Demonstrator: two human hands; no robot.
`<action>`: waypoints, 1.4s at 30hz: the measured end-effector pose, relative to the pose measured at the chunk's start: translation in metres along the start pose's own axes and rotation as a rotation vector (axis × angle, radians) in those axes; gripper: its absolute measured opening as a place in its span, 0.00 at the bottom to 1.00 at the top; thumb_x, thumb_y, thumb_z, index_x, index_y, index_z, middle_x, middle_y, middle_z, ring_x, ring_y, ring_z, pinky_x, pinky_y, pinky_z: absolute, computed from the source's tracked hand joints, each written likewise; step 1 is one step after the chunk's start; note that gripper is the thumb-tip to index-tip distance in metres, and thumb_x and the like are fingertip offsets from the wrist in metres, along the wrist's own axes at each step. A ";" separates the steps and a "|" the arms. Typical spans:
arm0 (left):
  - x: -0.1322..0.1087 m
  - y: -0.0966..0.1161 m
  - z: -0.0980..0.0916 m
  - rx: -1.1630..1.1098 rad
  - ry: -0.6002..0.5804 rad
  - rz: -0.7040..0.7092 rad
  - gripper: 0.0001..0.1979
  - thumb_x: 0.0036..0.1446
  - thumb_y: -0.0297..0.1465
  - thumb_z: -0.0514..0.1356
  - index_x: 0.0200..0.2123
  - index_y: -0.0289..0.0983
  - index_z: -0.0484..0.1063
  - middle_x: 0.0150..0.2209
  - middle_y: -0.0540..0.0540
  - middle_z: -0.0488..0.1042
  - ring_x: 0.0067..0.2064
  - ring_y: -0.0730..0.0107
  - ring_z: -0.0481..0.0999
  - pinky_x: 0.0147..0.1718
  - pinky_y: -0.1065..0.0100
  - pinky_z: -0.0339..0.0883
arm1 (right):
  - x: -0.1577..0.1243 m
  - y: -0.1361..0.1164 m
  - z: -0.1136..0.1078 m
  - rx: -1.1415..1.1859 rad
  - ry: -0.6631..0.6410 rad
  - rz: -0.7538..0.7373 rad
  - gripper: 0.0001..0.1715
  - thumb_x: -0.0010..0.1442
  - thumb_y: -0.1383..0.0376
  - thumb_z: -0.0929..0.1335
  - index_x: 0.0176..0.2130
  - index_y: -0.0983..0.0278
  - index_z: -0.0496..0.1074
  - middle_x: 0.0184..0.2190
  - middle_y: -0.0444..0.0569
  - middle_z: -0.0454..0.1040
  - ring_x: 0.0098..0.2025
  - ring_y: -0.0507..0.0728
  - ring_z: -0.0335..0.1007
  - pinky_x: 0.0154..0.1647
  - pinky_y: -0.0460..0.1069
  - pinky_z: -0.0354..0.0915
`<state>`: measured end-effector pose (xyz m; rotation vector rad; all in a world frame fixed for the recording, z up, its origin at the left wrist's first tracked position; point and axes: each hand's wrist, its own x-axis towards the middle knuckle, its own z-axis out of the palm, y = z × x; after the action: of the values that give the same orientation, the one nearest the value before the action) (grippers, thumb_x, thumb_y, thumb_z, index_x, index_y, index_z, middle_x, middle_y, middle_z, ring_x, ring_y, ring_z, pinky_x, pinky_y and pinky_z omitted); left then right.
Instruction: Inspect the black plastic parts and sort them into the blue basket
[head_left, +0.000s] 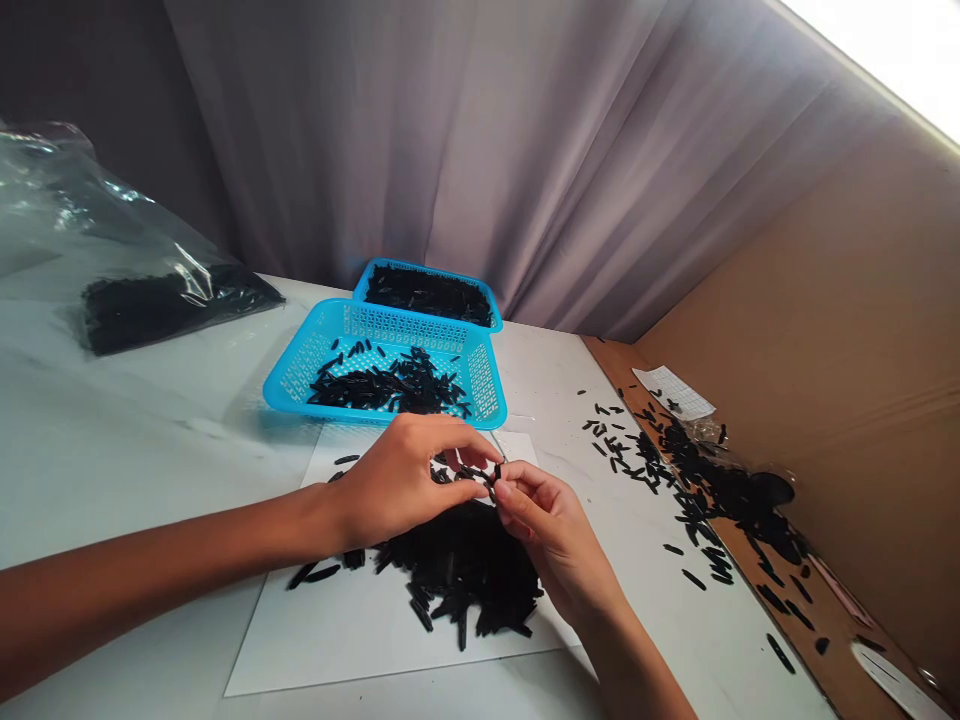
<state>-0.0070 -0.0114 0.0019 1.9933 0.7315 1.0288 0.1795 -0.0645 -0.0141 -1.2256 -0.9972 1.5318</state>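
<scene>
The only view comes from a camera worn on the person's head, looking forward and down over a white table [150,450] toward a corner with a gray curtain [525,150]. The left hand [401,480] and right hand [559,540] are nearest, at lower center. Blue baskets [322,340] sit farther off at center, and a cardboard wall [810,270] runs along the right.

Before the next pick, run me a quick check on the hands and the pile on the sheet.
1. Left hand: ok, fingertips on black pieces.
2. Right hand: ok, pinching at the same spot.
3. Number of pieces held: cannot tell, fingers hide them.
4. Pile on white sheet: ok, mostly on the sheet.
5. Front blue basket: ok, upright, hands clear of it.
6. Loose pieces on the table: not ok, scattered off the sheet.
</scene>
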 end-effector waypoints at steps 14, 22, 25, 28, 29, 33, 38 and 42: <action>0.001 0.000 0.001 -0.029 -0.032 -0.112 0.03 0.57 0.25 0.65 0.34 0.37 0.79 0.33 0.50 0.81 0.35 0.71 0.79 0.37 0.70 0.71 | 0.000 -0.002 0.002 0.020 0.090 -0.036 0.15 0.49 0.58 0.78 0.30 0.64 0.74 0.20 0.38 0.59 0.24 0.49 0.45 0.25 0.48 0.41; 0.000 -0.003 0.001 -0.085 -0.009 -0.081 0.04 0.55 0.22 0.65 0.32 0.37 0.79 0.32 0.51 0.80 0.33 0.73 0.79 0.36 0.71 0.71 | 0.000 -0.002 -0.001 0.023 0.066 0.003 0.16 0.53 0.55 0.76 0.28 0.64 0.73 0.21 0.41 0.61 0.25 0.51 0.44 0.26 0.49 0.39; -0.002 -0.002 0.003 -0.091 -0.002 -0.066 0.05 0.55 0.21 0.65 0.31 0.36 0.79 0.31 0.51 0.80 0.33 0.73 0.79 0.36 0.71 0.72 | 0.000 -0.001 -0.002 0.007 0.052 0.011 0.16 0.55 0.55 0.75 0.28 0.64 0.73 0.21 0.42 0.62 0.25 0.51 0.45 0.26 0.50 0.39; 0.000 -0.004 0.001 -0.047 0.032 -0.037 0.07 0.55 0.20 0.65 0.30 0.36 0.78 0.30 0.51 0.80 0.33 0.72 0.79 0.35 0.71 0.72 | 0.000 0.000 -0.002 -0.004 0.047 0.019 0.16 0.56 0.55 0.75 0.30 0.64 0.74 0.21 0.42 0.62 0.26 0.51 0.45 0.26 0.50 0.39; 0.003 -0.006 -0.001 0.001 0.072 -0.020 0.07 0.55 0.20 0.64 0.30 0.36 0.78 0.30 0.51 0.80 0.33 0.72 0.79 0.35 0.71 0.72 | 0.000 0.000 -0.001 -0.008 0.049 0.020 0.16 0.56 0.54 0.75 0.31 0.64 0.75 0.22 0.42 0.62 0.25 0.51 0.45 0.26 0.50 0.38; 0.015 -0.018 -0.017 0.331 0.307 0.036 0.04 0.59 0.26 0.64 0.37 0.39 0.78 0.39 0.47 0.80 0.43 0.64 0.78 0.47 0.61 0.70 | 0.001 0.001 0.000 -0.047 0.065 0.007 0.17 0.55 0.53 0.74 0.30 0.64 0.75 0.21 0.43 0.64 0.25 0.51 0.46 0.27 0.50 0.38; 0.015 -0.014 -0.018 0.248 0.060 0.078 0.15 0.59 0.30 0.65 0.49 0.40 0.75 0.49 0.45 0.77 0.51 0.61 0.74 0.48 0.61 0.69 | 0.000 0.002 0.001 -0.113 0.017 -0.011 0.19 0.55 0.52 0.74 0.27 0.64 0.73 0.19 0.41 0.62 0.25 0.51 0.48 0.26 0.50 0.40; 0.007 -0.004 -0.007 0.065 -0.118 0.000 0.05 0.61 0.27 0.63 0.39 0.38 0.79 0.37 0.48 0.81 0.40 0.68 0.78 0.41 0.68 0.70 | 0.000 0.002 0.000 -0.113 0.003 -0.033 0.19 0.56 0.52 0.74 0.26 0.64 0.73 0.20 0.42 0.63 0.24 0.51 0.46 0.26 0.50 0.40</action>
<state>-0.0099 -0.0015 0.0039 2.0896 0.7094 0.8892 0.1788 -0.0651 -0.0159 -1.2829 -1.1092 1.4644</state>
